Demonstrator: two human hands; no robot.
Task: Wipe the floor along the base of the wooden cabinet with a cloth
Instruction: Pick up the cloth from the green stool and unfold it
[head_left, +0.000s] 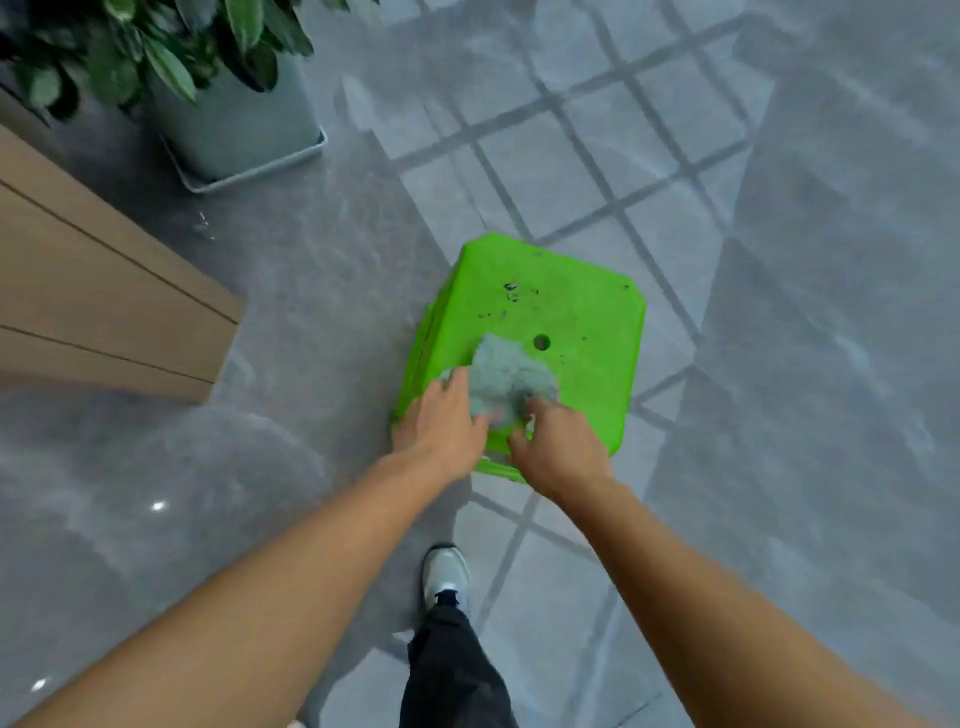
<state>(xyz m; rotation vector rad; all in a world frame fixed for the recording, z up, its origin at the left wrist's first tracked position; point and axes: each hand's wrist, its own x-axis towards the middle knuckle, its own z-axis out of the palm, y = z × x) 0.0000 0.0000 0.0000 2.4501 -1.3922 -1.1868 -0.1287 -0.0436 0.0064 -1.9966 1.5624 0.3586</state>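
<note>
Wooden cabinet (104, 291) sits on the left, with a potted plant (228, 104) far behind it. Both hands are on a crumpled grey cloth (506, 382) lying on a green stool (571, 322): left hand (441, 426) and right hand (558, 444) each curl around its near edge. Glossy grey floor (779, 364) all around.

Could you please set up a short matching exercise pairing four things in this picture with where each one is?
Things:
1. crumpled grey cloth
2. bright green plastic stool
3. pale square plant pot
4. light wooden cabinet

Places:
A. far left edge
B. top left, on a tray
C. on the stool, under both hands
D. on the floor, centre

Pairs: 1-C, 2-D, 3-B, 4-A
</note>
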